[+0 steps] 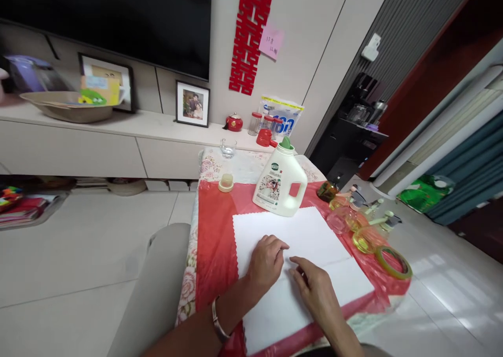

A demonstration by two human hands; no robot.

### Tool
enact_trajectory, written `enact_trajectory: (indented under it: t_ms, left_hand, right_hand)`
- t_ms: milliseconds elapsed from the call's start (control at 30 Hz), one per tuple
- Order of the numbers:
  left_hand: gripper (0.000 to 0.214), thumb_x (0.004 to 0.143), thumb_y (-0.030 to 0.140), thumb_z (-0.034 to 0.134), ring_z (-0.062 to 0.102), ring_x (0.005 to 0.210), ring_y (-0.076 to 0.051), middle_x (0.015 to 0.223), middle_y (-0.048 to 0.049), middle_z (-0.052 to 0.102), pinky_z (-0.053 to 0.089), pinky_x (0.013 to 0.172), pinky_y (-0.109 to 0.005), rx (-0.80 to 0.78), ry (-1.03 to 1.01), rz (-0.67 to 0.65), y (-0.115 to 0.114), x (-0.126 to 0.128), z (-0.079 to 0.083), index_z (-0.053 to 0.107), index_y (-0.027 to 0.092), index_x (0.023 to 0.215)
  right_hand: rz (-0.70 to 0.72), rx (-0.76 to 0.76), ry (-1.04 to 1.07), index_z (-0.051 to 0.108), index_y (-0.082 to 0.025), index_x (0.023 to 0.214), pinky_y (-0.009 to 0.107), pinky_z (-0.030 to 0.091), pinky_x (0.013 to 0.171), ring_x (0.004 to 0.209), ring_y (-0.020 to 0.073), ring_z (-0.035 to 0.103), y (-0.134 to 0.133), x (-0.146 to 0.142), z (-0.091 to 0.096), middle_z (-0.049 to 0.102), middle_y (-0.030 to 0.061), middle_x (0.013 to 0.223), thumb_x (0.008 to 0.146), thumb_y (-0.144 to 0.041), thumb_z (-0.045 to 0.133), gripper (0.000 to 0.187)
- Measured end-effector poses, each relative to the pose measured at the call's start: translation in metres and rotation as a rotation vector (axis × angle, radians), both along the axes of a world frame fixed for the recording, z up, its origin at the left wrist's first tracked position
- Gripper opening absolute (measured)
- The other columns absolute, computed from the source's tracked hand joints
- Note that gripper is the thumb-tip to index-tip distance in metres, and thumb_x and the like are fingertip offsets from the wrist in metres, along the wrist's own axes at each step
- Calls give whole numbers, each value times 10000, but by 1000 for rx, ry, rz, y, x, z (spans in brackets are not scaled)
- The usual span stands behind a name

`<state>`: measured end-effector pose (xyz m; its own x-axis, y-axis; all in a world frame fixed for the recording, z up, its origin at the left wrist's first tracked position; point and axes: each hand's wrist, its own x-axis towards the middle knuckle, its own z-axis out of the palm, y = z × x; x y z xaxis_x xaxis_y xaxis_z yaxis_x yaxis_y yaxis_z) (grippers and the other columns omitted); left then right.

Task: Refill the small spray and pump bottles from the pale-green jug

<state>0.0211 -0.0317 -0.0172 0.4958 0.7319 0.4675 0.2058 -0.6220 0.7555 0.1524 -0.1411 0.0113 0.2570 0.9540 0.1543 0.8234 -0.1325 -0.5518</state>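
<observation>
A large white sheet (314, 236) with a scalloped left edge lies over the red cover on the table. My left hand (268, 258) rests above its middle, fingers loosely bent, with nothing visible in it. Close by on the right, my right hand (314, 288) hovers at or touches the sheet, thumb and index finger apart and holding nothing that I can see. The two hands' fingertips face each other with a narrow gap. Just beyond the sheet stands an upright cream detergent jug (280, 181) with a green spout (286, 143). Its likely cap, a pale one (226, 182), sits left of it.
Several bottles with pale pumps (365, 236) and a tape roll (394, 263) line the table's right side. A glass cup (228, 147) stands at the far edge. Behind, a low cabinet (157, 132) bears a red pot (234, 122) and a photo frame (192, 104).
</observation>
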Motion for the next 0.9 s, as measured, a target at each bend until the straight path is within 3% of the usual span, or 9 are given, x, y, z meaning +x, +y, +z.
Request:
enact_trajectory:
  t_ms: [167,267,433,567,700,767,900]
  left_hand:
    - [340,790,16,449,643,900,-223,913,-40,711,556,817,-402,-2,-37,76,3,-4,3,663,228,949]
    - [381,778,42,480,656,925,-214,1006,-49,690,572,822,-398,-39,-81,164,12,-9,11,634,240,1065]
    - [568,770,163,623,615,1097,-247,1264,-111,595,535,940,-459,-105,-112,264,66,-26,47,494,229,1320]
    - [1031,665,337,824,480,1330,-332,1478,-193,418,444,1065,-537,-185,-104,154,128,-30,97,250,217,1513]
    - [1303,606,412,896,334,1459,-371,1598,-230,255,366,1127,-576,-350,-62,-128,178,-19,136,35,269,1573]
    - [1320,581,380,915,320,1472,-368,1592,-226,292,344,1144,-579,-391,-44,-284,195,-11,145,55,270,1577]
    - [1163,562,306,921,489,1360,-337,1440,-190,525,400,1108,-563,-461,-62,-474,216,0,144,273,242,1526]
  right_hand:
    - [84,7,126,708,-203,1143,303,505,731,751,190,642,28,14,15,684,55,867,914,-472,520,400]
    - [107,19,203,711,-200,1130,280,489,653,655,167,606,42,27,26,649,37,780,894,-516,540,431]
    - [87,76,480,720,-182,1088,250,459,569,584,134,538,46,58,37,581,21,719,810,-597,639,506]
    - [42,133,826,743,-194,1068,247,451,578,609,124,509,36,87,24,581,34,756,709,-550,782,507]
    - [-58,206,1090,757,-242,1078,231,456,600,686,128,511,23,115,1,598,49,841,632,-452,866,505]
    - [-91,217,1154,757,-255,1090,229,465,610,713,131,509,18,125,-6,603,56,883,617,-421,880,516]
    - [-94,229,1200,753,-260,1105,230,472,618,709,123,494,14,131,-7,594,58,892,644,-409,868,499]
